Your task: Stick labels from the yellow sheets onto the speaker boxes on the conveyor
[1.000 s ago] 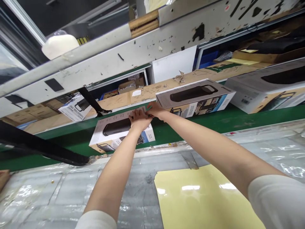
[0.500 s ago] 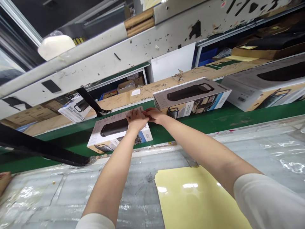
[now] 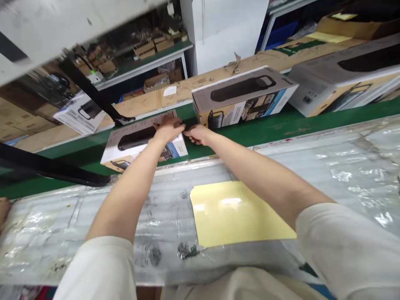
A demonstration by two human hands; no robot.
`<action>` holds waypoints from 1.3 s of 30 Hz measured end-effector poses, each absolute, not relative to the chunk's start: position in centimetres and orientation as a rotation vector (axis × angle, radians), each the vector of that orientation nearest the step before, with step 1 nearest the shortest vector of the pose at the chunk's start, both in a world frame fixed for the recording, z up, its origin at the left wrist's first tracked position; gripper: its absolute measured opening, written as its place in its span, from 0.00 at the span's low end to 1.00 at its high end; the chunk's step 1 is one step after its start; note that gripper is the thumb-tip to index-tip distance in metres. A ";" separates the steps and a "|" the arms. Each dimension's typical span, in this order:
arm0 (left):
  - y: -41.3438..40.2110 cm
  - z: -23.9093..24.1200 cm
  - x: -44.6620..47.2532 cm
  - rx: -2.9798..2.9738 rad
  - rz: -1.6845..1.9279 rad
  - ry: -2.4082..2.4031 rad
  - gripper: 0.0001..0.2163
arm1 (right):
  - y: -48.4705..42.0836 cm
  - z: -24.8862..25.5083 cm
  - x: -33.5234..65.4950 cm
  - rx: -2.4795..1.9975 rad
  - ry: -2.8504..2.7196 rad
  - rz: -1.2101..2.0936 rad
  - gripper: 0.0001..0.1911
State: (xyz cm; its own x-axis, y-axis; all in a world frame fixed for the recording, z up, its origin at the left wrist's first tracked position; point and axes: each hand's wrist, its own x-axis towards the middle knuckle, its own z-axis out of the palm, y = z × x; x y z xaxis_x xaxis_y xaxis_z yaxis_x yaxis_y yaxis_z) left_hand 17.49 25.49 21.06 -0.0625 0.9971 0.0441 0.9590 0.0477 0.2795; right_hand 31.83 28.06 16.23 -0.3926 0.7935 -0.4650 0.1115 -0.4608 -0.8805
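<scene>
fingers (image 3: pixel 171 120) of the left hand (image 3: pixel 165 131) were spread wide across the top of a printed box (image 3: pixel 134 139), near its right end; those of the right hand (image 3: pixel 200 134) were bent and drawn close together just beside that end, and whether they gripped anything i could not tell. nearest lay pale sleeves (image 3: pixel 337 241), then a table (image 3: pixel 165 227) covered in clear, wrinkled plastic, with a yellow sheet (image 3: pixel 234 218) on it, partly under the right forearm. past the table's edge ran a green strip (image 3: pixel 265 132), and the box sat on it, slantwise, its dark pictured top facing up. a second box (image 3: pixel 246 98) stood on the strip to the right, apart from the first, and a third box (image 3: pixel 331 79) beyond that. behind them stretched a brown ledge (image 3: pixel 215 76) with a white scrap (image 3: pixel 170 91); a smaller box (image 3: pixel 81 112) stood at its left, by a slanting black post (image 3: pixel 90 91). farther off were a white panel (image 3: pixel 229 35) and open cartons (image 3: pixel 153 48).
</scene>
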 end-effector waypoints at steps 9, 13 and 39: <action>18.6 20.9 17.3 2.487 0.223 1.799 0.28 | 12.3 13.5 42.5 -0.644 -2.572 1.131 0.05; 16.9 18.3 15.5 2.536 0.172 1.987 0.34 | 8.1 11.8 41.7 -0.449 -2.849 0.752 0.07; 6.5 12.6 21.9 2.124 0.191 1.502 0.15 | 5.9 9.5 44.1 -0.597 -2.667 0.606 0.07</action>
State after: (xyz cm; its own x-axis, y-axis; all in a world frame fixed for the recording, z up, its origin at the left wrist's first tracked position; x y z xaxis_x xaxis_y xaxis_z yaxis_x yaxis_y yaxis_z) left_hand 21.86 6.47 12.56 0.3729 0.9098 -0.1821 0.8355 -0.2439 0.4925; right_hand 44.09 5.89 9.51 -0.8536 0.4675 0.2300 0.3221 0.8206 -0.4721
